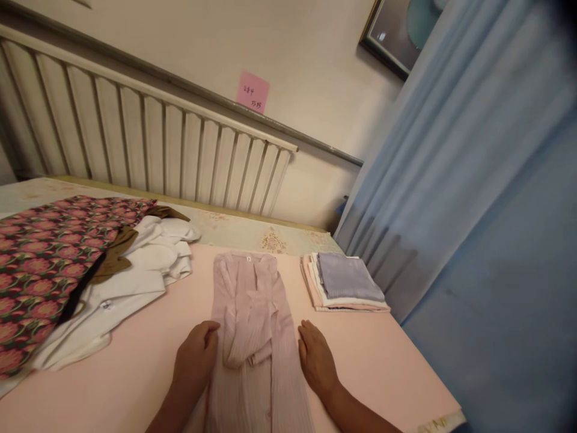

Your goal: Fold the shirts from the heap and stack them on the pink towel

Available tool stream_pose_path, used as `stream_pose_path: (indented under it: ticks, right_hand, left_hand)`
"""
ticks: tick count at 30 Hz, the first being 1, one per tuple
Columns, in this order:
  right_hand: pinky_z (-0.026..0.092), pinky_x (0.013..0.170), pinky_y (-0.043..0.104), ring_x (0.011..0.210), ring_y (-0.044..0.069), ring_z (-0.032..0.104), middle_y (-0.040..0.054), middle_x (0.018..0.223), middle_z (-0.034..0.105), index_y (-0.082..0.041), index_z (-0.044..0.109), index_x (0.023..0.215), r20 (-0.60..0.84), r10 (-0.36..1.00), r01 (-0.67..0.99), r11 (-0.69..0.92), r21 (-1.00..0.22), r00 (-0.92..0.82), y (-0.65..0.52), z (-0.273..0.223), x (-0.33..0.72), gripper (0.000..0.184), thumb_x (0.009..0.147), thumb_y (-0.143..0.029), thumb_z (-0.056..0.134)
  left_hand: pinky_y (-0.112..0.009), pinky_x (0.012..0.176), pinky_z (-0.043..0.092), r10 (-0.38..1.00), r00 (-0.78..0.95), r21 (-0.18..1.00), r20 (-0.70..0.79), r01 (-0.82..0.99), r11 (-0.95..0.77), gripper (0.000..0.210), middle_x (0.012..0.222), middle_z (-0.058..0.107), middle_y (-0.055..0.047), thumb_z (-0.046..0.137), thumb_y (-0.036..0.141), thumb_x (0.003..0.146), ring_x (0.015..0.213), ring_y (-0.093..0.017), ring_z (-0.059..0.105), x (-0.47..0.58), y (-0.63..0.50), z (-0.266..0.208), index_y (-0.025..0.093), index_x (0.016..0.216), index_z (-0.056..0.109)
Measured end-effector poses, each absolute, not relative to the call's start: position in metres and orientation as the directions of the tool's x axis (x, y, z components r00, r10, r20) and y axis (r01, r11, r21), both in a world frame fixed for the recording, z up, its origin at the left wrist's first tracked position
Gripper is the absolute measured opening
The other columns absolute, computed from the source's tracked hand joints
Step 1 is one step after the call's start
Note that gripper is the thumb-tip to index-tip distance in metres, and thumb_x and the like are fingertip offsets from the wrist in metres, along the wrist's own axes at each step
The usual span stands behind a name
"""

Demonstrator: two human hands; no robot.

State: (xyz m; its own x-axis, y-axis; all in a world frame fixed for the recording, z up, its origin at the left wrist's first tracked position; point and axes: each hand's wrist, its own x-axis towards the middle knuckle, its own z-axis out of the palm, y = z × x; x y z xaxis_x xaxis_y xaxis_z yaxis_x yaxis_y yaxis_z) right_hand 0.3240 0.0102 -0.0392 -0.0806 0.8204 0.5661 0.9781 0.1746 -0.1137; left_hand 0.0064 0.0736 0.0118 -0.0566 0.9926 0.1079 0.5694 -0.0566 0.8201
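Note:
A pale pink pleated blouse (283, 343) lies lengthwise in front of me, its collar away from me and its sides turned in. One sleeve is folded down across its middle, and its lower end runs out of view. My left hand (197, 355) is at the blouse's left edge, index finger reaching towards the cloth, the other fingers bent and partly hidden. Along the right edge, my right hand (318, 359) rests on its side with fingers stretched out. Neither hand visibly grips the cloth.
A stack of folded clothes (349, 276), grey-blue on top, sits at the right. Loose white garments (135, 276) and a floral cloth (54, 258) lie left on the pink-covered surface (135, 367). A radiator (175, 144) stands behind; a blue curtain (451, 150) hangs at right.

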Motion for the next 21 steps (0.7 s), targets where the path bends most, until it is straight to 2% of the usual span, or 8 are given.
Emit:
stream_pose_path:
  ticks: [13, 21]
  right_hand:
    - [0.044, 0.105, 0.048, 0.124, 0.025, 0.051, 0.0122, 0.131, 0.058, -0.015, 0.058, 0.124, 0.549, 0.830, 0.982, 0.167, -0.083, -0.095, 0.0100, -0.0393, 0.3248, 0.035, 0.092, -0.019, 0.044]
    - [0.045, 0.104, 0.047, 0.124, 0.025, 0.052, 0.0115, 0.130, 0.058, -0.018, 0.060, 0.123, 0.550, 0.832, 0.979, 0.164, -0.123, -0.071, 0.0106, -0.0380, 0.3244, 0.035, 0.092, -0.020, 0.044]
  left_hand:
    - [-0.031, 0.083, 0.046, 0.997, -0.057, 0.839, 0.043, 0.545, -0.005, 0.029, 0.098, 0.070, -0.004, 0.040, 0.033, 0.079, 0.092, -0.020, 0.064, 0.0055, 0.0759, 0.0118, 0.022, 0.094, 0.063]
    - [-0.030, 0.080, 0.047, 0.997, -0.059, 0.838, 0.039, 0.546, 0.000, 0.028, 0.094, 0.071, -0.003, 0.041, 0.032, 0.078, 0.088, -0.019, 0.065, 0.0065, 0.0749, 0.0133, 0.022, 0.092, 0.063]
